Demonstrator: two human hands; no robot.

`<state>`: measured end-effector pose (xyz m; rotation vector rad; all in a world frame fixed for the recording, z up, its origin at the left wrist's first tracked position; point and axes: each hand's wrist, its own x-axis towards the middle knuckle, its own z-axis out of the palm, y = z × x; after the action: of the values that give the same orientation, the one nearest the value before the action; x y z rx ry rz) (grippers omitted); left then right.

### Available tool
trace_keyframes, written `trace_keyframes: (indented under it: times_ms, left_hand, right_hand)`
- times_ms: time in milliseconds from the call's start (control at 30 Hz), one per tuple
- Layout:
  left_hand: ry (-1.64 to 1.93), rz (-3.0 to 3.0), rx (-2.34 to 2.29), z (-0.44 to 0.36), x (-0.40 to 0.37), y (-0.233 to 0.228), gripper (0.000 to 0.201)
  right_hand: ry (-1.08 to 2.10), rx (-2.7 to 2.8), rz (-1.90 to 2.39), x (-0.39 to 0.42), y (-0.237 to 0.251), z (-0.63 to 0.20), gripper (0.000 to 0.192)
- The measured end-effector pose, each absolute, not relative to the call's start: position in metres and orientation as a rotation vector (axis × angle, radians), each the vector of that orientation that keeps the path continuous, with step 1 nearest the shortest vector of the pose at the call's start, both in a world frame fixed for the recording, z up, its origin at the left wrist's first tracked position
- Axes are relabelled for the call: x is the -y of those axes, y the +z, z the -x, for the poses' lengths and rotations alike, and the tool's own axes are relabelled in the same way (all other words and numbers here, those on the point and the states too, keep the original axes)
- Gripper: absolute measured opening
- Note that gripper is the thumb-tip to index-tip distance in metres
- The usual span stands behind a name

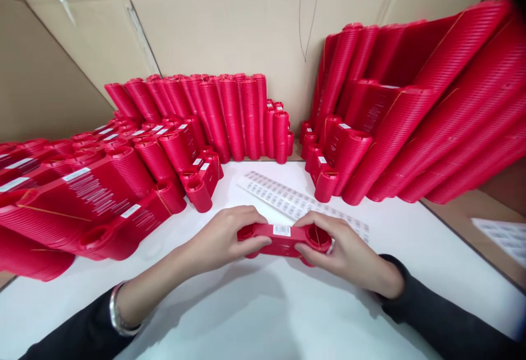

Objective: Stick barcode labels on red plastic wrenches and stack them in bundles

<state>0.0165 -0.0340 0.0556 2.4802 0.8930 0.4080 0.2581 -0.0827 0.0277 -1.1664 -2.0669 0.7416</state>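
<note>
Between my two hands is a small stack of red plastic pieces (276,246) with a round hollow at each end and a white barcode label on its flat top edge. My left hand (236,238) grips the left end, thumb along the near side and fingers behind. The right end is pinched by my right hand (335,245), its thumb in front and fingers curled around the hollow. A thin strand crosses that right hollow. Just beyond lies a white sheet of printed barcode labels (296,202), partly hidden by my right hand.
Red ribbed stacks, many with white labels, crowd the left side (123,168), the back (230,113) and the right (394,130) of the white table (230,316). Cardboard walls (222,26) rise behind. Another printed sheet (499,236) lies at the far right.
</note>
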Motion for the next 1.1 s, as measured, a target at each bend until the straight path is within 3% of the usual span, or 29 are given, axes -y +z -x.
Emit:
trace_keyframes:
  times_ms: [100, 267, 367, 1100]
  left_hand:
    - [0.374, -2.601, -0.912, -0.019, 0.035, 0.051, 0.019]
    - [-0.003, -2.906, -0.939, -0.04, 0.044, 0.066, 0.026]
    - [-0.112, -2.878, -0.899, -0.055, 0.046, 0.077, 0.018]
    - [-0.072, -2.704, -0.967, -0.049, 0.046, 0.079, 0.024]
  right_hand:
    - [0.778, 1.997, 1.187, 0.083, 0.024, -0.253, 0.014]
    - [0.806, 1.997, 1.162, 0.09, 0.019, -0.245, 0.026]
    - [0.841, 1.996, 1.131, 0.092, 0.018, -0.245, 0.032]
    - [0.891, 2.027, 1.104, 0.095, 0.024, -0.245, 0.028]
